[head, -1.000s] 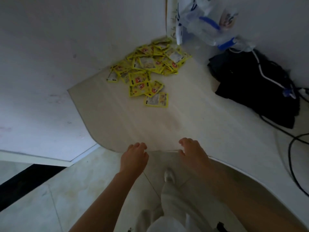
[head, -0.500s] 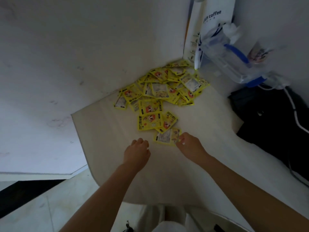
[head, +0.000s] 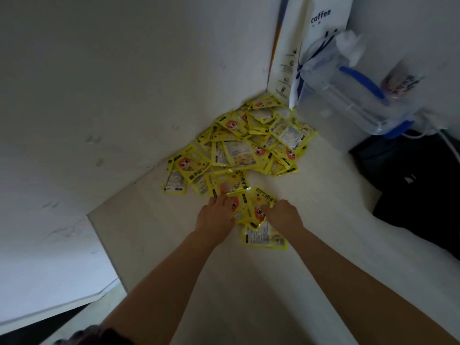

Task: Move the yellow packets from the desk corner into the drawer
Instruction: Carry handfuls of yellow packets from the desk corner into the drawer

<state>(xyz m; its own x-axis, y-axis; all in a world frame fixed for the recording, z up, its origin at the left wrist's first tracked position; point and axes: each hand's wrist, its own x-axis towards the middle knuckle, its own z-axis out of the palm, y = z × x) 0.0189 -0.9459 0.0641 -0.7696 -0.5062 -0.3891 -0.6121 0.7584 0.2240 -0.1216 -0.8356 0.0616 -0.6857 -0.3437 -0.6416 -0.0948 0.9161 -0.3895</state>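
Packets fan toward upper right beyond our left hand and right hand, fingers curled pinching the nearest ones.

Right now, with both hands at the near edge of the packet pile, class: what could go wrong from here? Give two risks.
1. The yellow packets lie loose and overlapping, so the left hand and right hand may gather only a few while others slide away; one packet already lies apart near the right wrist.
2. The pile runs up against the white paper bag and the clear plastic container, so a sweeping grab could knock them.
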